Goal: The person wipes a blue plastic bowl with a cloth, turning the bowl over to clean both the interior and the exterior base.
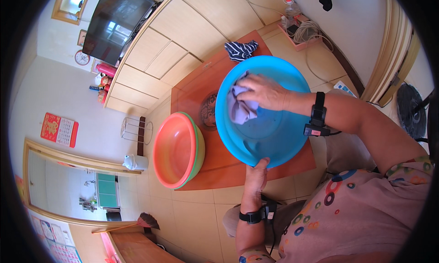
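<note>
A large blue plastic basin [277, 139] is held tilted over a low reddish-brown table, its inside facing me. My left hand [257, 175] grips its near rim, with the thumb over the edge. Inside the basin, my right hand [262, 91] presses a lavender cloth [241, 108] against the wall and bottom. Its fingers are slightly blurred and partly sunk in the cloth. Beside the blue basin, a pink-orange basin [173, 151] sits nested in a green basin [200, 148] on the table. A navy-and-white striped cloth [241, 50] lies crumpled near the table's far right corner.
The table [219, 174] stands on a tiled floor. Along one side runs a cabinet [192, 16] with a television [118, 24]. A pink tray [301, 43] with coiled cable and bottles, a power strip [344, 88], a wire stool [135, 130], a white bin [137, 162] and a broom [147, 221] are around.
</note>
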Motion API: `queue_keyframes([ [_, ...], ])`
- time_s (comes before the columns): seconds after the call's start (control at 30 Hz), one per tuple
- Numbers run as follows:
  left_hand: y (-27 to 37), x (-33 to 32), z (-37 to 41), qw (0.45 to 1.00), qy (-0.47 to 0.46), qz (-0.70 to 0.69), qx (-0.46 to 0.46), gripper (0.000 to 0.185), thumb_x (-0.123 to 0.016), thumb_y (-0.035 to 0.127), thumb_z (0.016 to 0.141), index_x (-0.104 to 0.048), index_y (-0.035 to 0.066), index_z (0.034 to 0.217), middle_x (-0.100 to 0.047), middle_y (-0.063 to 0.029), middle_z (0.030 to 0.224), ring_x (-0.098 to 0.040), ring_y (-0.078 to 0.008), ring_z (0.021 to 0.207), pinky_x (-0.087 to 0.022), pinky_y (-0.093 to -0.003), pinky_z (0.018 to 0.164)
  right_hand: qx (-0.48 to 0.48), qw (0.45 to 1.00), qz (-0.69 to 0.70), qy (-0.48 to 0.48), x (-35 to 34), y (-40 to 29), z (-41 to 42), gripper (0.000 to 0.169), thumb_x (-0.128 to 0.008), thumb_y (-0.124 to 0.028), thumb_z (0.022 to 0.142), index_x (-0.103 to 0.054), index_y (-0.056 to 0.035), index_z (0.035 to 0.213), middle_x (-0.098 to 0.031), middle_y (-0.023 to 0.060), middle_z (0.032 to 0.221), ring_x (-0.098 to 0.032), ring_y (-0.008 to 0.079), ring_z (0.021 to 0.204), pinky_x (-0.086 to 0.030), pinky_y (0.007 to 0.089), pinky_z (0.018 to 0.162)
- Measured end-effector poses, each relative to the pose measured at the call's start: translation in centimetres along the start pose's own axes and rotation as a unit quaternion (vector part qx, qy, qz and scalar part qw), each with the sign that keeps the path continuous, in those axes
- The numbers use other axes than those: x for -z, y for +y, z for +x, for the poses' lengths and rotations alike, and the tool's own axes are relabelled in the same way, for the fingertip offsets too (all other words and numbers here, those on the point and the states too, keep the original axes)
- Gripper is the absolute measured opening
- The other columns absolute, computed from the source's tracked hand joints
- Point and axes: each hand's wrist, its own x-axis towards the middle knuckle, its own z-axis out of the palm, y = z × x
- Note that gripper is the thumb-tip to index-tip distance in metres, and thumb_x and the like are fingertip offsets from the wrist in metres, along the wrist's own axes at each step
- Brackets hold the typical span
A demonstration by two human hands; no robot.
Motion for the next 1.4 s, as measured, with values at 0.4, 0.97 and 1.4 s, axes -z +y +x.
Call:
queue_keyframes([
  [0.4,0.7,1.0,0.4,0.992,0.061,-0.050,-0.098,0.042,-0.056,-0.003,0.078,-0.045,0.006,0.118,-0.055,-0.0062,0.105,-0.057,-0.0179,0.087,-0.050,-0.0316,0.065,-0.292,0.940,0.138,-0.106,0.1,0.7,-1.1,0.041,-0.067,-0.009,0.070,-0.058,-0.0126,0.110,-0.051,0.0155,0.116,-0.055,0.0349,0.098,-0.047,0.0391,0.084],
  [0.97,-1.3,0.1,1.5,0.998,0.036,0.055,-0.017,0.033,-0.056,0.002,0.082,-0.050,0.006,0.114,-0.056,-0.0024,0.102,-0.055,-0.0140,0.086,-0.046,-0.0283,0.066,-0.163,0.904,0.378,0.116,-0.9,-2.6,-1.4,0.057,-0.073,-0.016,0.072,-0.046,-0.0089,0.122,-0.050,0.0138,0.118,-0.054,0.0261,0.105,-0.048,0.0349,0.084],
  [1.4,-0.8,0.9,1.3,0.991,0.013,0.121,-0.053,0.043,-0.054,0.003,0.081,-0.042,0.004,0.122,-0.052,-0.0075,0.112,-0.056,-0.0191,0.097,-0.052,-0.0330,0.075,-0.005,0.986,0.150,0.079,2.2,-3.4,0.4,0.046,-0.068,-0.009,0.066,-0.060,-0.0152,0.111,-0.051,0.0116,0.109,-0.056,0.0287,0.098,-0.050,0.0375,0.079],
])
